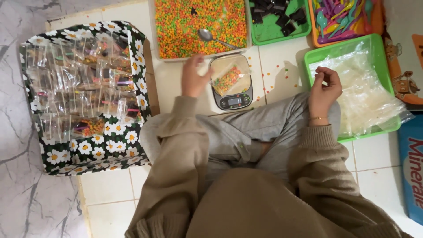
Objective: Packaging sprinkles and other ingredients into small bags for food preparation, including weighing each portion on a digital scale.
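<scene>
A small clear bag [227,78] of orange and green sweets lies on a kitchen scale [231,82] on the tiled floor, just right of the left hand [193,77], whose curled fingers grip nothing. The right hand [324,88] pinches a clear empty bag above a green tray [379,57] of such bags. Behind the scale, a tray [200,27] of sweets holds a spoon [216,39]. A daisy-print box [86,94] holds filled bags.
</scene>
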